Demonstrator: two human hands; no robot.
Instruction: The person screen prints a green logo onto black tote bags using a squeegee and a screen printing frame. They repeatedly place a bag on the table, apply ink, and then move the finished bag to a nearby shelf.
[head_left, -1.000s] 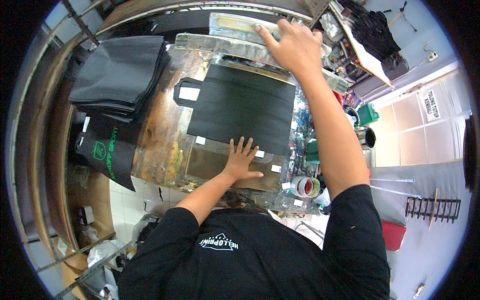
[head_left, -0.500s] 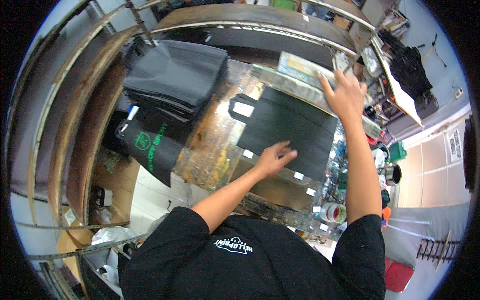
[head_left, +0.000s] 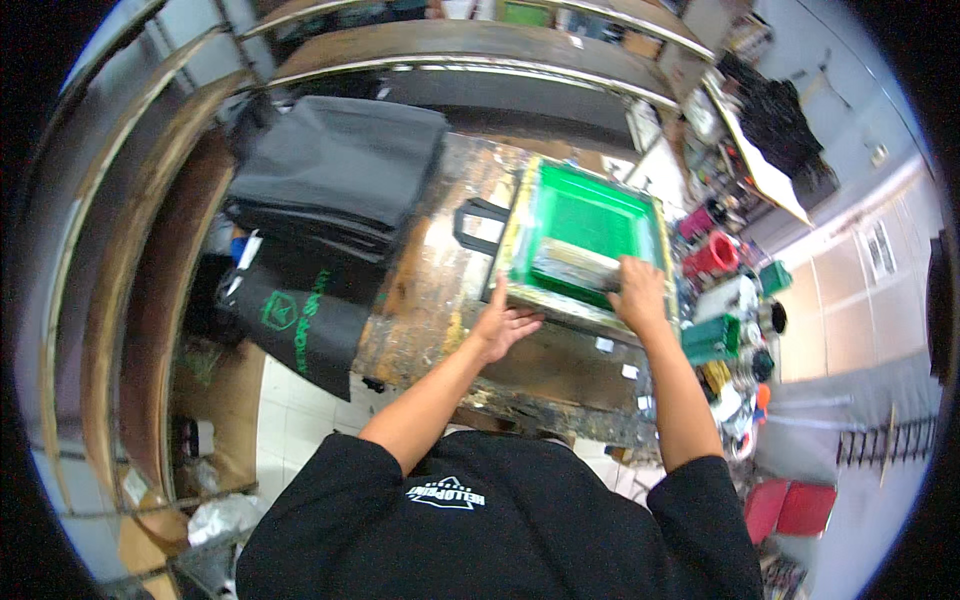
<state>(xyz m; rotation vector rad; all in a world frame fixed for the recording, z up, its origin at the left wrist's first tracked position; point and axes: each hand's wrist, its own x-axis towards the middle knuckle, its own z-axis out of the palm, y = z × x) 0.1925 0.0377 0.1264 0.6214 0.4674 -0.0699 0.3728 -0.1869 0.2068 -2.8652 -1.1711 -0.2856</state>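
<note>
A screen printing frame (head_left: 519,233) with green mesh and ink-smeared edges lies flat on the table, over a black bag whose handle (head_left: 470,226) sticks out at its left. My left hand (head_left: 503,328) rests against the frame's near left corner, thumb along the edge and fingers stretched out. My right hand (head_left: 642,295) grips the right end of a squeegee (head_left: 578,262), a pale bar lying across the near part of the mesh. The squeegee's lower edge is hard to make out.
A tall stack of black bags (head_left: 345,160) stands at the left of the stained worktable (head_left: 415,310). One printed bag (head_left: 300,310) with a green design hangs over the edge below it. Jars and a red container (head_left: 712,256) crowd the right side. Wooden shelves (head_left: 470,45) line the back.
The hinged screen frame has come down over the black bag. My right hand has moved nearer and now holds the squeegee; my left hand has shifted left to the frame's corner.
</note>
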